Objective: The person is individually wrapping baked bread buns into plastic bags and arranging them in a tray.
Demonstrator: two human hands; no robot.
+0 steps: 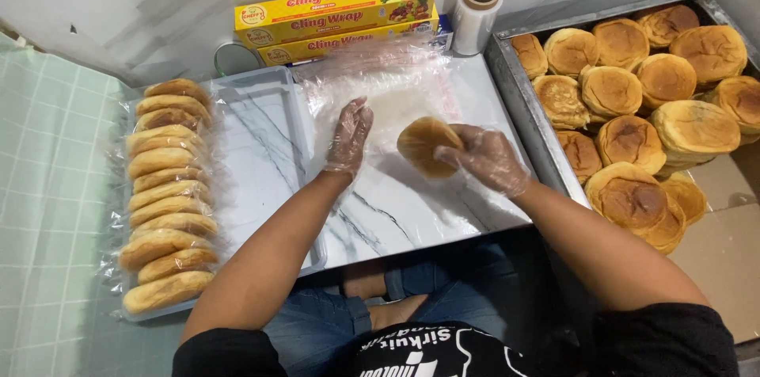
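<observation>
My right hand (488, 158), in a clear plastic glove, holds a round golden bun (423, 143) just above a sheet of clear cling film (396, 88) spread on the white marble board (412, 211). My left hand (349, 136), also gloved, lies flat with fingers together on the film, just left of the bun. Nothing is held in it.
A row of wrapped buns (168, 195) stands on edge on a clear tray (261, 147) at the left. A metal tray (522, 100) full of unwrapped buns (633, 92) sits at the right. Two yellow film boxes (336, 17) and a film roll (476, 14) stand by the wall.
</observation>
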